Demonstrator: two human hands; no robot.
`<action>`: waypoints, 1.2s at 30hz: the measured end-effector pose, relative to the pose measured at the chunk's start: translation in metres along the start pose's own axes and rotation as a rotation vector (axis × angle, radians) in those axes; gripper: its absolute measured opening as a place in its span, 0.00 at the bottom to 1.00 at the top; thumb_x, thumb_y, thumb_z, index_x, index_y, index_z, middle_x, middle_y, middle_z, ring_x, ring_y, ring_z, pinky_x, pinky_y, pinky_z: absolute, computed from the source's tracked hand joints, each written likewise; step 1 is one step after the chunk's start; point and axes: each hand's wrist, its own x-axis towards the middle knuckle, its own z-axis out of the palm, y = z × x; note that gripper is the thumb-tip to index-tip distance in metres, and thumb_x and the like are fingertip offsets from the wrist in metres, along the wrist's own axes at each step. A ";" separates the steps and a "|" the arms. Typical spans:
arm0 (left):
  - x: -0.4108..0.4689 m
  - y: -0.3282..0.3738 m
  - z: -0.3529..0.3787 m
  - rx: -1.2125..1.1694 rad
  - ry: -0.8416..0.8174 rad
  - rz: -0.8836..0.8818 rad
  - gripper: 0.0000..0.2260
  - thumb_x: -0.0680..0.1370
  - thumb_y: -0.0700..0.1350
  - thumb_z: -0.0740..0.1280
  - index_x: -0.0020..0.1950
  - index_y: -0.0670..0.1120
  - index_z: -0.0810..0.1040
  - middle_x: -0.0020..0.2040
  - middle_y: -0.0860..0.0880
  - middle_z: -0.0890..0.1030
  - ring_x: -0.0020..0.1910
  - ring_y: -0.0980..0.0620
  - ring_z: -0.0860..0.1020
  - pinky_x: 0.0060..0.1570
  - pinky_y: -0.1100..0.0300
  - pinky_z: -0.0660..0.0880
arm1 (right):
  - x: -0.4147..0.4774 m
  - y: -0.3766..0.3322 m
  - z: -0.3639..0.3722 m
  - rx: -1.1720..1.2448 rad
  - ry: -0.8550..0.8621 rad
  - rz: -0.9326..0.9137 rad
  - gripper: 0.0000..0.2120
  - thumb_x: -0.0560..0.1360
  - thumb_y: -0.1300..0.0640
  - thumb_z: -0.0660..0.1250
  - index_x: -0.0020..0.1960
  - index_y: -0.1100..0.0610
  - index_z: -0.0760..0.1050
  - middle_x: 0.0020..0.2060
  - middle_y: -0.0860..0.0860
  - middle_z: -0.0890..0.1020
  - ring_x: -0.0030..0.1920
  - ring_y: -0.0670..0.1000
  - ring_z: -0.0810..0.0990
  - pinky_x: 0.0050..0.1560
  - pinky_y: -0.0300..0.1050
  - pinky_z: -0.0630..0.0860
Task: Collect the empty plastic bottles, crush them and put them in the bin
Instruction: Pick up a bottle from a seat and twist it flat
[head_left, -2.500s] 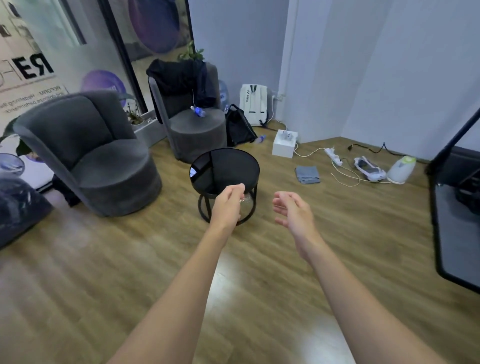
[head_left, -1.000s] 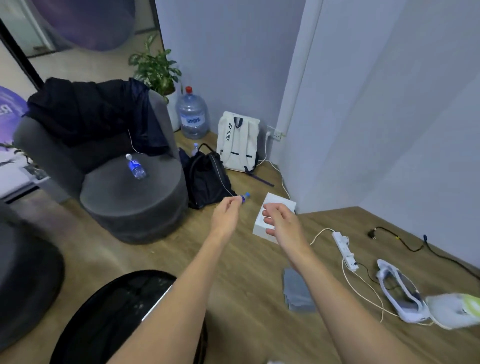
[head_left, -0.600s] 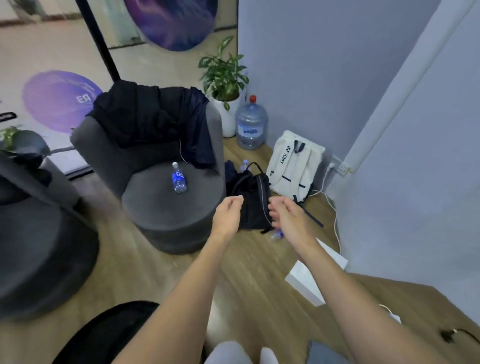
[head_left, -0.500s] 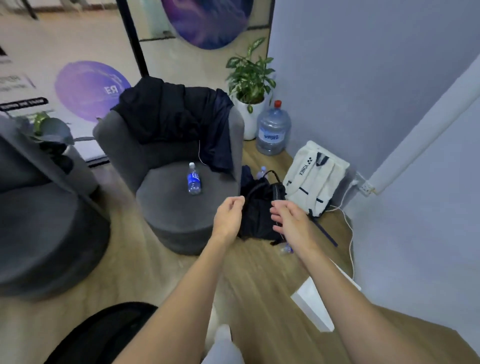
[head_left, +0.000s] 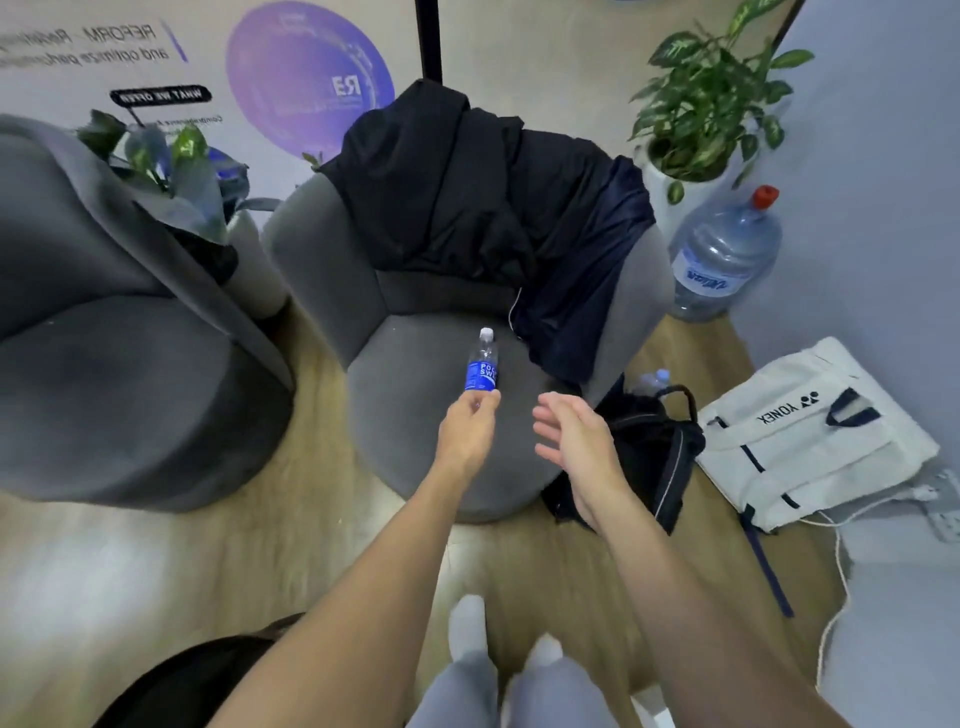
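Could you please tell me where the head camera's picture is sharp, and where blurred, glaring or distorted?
Head view: sharp at the centre, the label on the bottle legible by the left hand; floor and legs along the bottom edge smeared, with pale glare lower left; wide-angle bending toward the edges.

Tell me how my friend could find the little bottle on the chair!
Look for the round grey armchair with a dark jacket draped over its back. On its seat sits a small clear bottle, right at the fingertips of the left hand. It alone has a bright blue label and a white cap; the jug by the plant is huge and red-capped.
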 end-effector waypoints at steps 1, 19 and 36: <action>0.016 0.000 0.006 0.012 -0.006 -0.010 0.10 0.79 0.52 0.61 0.51 0.49 0.78 0.44 0.52 0.80 0.45 0.52 0.76 0.45 0.57 0.70 | 0.019 -0.001 0.006 0.007 -0.013 0.029 0.13 0.82 0.51 0.60 0.62 0.54 0.77 0.55 0.49 0.82 0.57 0.47 0.80 0.60 0.50 0.78; 0.303 -0.134 0.055 0.188 0.018 -0.298 0.26 0.75 0.46 0.72 0.70 0.43 0.70 0.62 0.45 0.79 0.60 0.46 0.78 0.58 0.59 0.73 | 0.326 0.139 0.089 -0.305 -0.120 0.317 0.09 0.82 0.56 0.58 0.55 0.54 0.77 0.55 0.56 0.81 0.52 0.52 0.77 0.61 0.57 0.76; 0.184 -0.059 -0.075 0.505 0.053 -0.191 0.32 0.65 0.45 0.76 0.67 0.48 0.71 0.61 0.41 0.75 0.60 0.40 0.74 0.59 0.51 0.75 | 0.227 -0.016 0.136 -0.193 -0.276 0.084 0.16 0.79 0.42 0.63 0.61 0.50 0.71 0.55 0.47 0.81 0.54 0.48 0.82 0.46 0.48 0.80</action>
